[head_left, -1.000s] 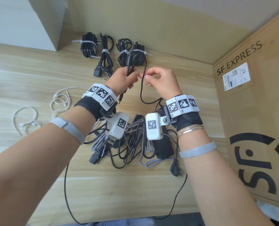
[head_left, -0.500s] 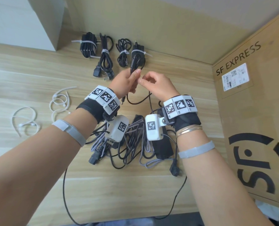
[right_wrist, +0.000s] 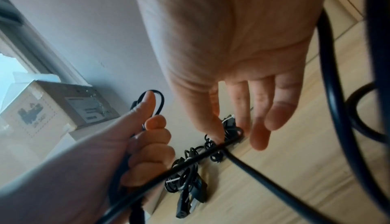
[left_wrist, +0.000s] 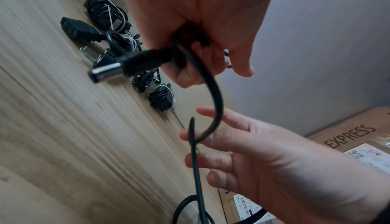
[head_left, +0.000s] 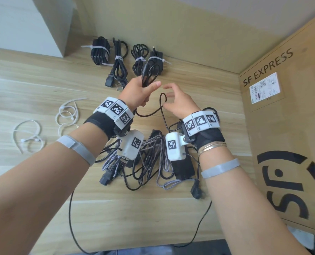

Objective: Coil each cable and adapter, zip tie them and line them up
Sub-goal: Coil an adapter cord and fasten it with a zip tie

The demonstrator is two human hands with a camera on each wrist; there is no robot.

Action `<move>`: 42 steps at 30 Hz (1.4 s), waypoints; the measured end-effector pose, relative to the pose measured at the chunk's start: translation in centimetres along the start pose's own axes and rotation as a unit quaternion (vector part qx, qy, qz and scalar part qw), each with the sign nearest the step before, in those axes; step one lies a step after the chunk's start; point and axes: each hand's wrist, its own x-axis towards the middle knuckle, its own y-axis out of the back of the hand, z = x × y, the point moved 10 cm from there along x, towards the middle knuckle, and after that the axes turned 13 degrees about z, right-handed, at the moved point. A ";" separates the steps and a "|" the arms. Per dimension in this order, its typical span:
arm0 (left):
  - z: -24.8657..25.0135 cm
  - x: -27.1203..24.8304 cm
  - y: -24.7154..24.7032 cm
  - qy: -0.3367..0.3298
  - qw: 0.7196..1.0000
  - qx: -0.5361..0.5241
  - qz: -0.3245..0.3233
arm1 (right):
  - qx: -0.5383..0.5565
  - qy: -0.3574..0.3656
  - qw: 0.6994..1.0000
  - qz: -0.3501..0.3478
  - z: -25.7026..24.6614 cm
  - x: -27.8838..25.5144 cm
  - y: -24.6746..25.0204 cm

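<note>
**Progress: four bundles tied, fifth coil under way**

Lined up along the wall: four tied bundles [head_left: 127,56]. Gripped in the curled left hand [head_left: 140,92]: first loops of a black cable [head_left: 149,72]. Fingers of the right hand [head_left: 178,103] spread, cable draped across them, not pinched. Remaining: tangled pile [head_left: 149,159] on the table [head_left: 33,85]; spare zip ties [head_left: 68,115] alongside.

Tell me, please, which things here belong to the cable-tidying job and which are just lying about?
Job: black cable in the left hand; right hand; tangled cable pile; tied bundles; loose zip ties.

Lying about: cardboard box; white box.
</note>
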 end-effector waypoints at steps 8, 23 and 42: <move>-0.7 -1.4 -1.8 0.005 0.987 0.126 -0.102 | 0.062 -0.014 0.997 0.048 -0.3 0.3 1.5; -1.0 -2.6 -3.8 -0.011 0.976 0.132 -0.171 | 0.209 -0.040 0.976 0.042 -0.9 -0.1 2.6; -0.9 -3.3 -3.7 -0.006 0.973 0.149 -0.177 | 0.126 0.000 0.992 0.005 -0.6 -1.0 1.9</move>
